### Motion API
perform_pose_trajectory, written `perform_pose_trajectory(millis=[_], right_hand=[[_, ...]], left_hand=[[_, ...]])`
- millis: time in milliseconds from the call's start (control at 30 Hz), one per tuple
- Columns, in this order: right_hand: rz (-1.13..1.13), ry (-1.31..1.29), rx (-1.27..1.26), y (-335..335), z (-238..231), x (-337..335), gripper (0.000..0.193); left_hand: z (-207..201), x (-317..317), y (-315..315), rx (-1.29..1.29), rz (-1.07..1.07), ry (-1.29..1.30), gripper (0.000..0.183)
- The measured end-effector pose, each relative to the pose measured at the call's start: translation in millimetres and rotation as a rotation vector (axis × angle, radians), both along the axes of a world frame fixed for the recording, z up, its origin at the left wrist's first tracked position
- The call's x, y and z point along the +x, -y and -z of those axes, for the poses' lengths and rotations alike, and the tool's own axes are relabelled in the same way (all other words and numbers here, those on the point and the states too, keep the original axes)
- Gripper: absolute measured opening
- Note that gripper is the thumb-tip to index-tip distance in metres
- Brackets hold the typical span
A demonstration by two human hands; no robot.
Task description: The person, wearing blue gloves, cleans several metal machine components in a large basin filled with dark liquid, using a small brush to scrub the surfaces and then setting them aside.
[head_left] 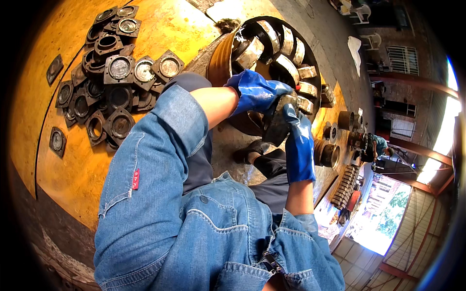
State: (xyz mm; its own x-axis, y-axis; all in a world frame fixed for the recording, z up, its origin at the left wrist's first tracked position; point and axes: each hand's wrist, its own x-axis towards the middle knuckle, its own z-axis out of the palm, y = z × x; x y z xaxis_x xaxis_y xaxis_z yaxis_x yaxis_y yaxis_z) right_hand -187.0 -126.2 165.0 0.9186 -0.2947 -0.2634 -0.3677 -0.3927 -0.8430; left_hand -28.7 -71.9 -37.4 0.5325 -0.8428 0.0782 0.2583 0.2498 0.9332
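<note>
Both hands wear long blue rubber gloves and grip one dark, blocky metal piece (276, 127), held up in front of me at a slant. My left hand (262, 92) reaches across and closes on its upper end. My right hand (297, 130) comes up from below and is wrapped round its right side. The gloves hide much of the piece, so its full shape does not show. Just beyond the hands stands a large round metal drum (221, 60), with several thick, worn ring-shaped metal parts (250, 53) packed inside along its wall.
To the left, several square metal flanges (119, 68) with round centres lie heaped on a yellow metal sheet (73, 179). At the right are metal cylinders (331, 155) and a row of stacked parts (345, 186). Farther off, a person (378, 146) bends over. My shoe (250, 151) is below the drum.
</note>
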Motion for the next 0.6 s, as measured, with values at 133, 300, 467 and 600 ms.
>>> perform_pose_trajectory(millis=[133, 300, 467, 600], right_hand=[[0.006, 0.016, -0.022, -0.2, 4.1, 0.8, 0.053], [0.001, -0.002, -0.032, 5.4, 4.6, -0.9, 0.048], [-0.027, -0.022, -0.033, 6.5, 4.2, 1.9, 0.043], [-0.042, 0.004, 0.042, -4.3, -3.0, 2.5, 0.042]], left_hand=[[16.4, 2.7, -2.6, -0.004, -0.145, 0.25, 0.058], [-3.9, 1.9, -9.8, -0.019, -0.08, 0.339, 0.063], [-13.1, 2.9, -16.1, -0.012, -0.047, 0.315, 0.061], [-15.4, 0.8, -18.2, -0.012, -0.033, 0.262, 0.059]])
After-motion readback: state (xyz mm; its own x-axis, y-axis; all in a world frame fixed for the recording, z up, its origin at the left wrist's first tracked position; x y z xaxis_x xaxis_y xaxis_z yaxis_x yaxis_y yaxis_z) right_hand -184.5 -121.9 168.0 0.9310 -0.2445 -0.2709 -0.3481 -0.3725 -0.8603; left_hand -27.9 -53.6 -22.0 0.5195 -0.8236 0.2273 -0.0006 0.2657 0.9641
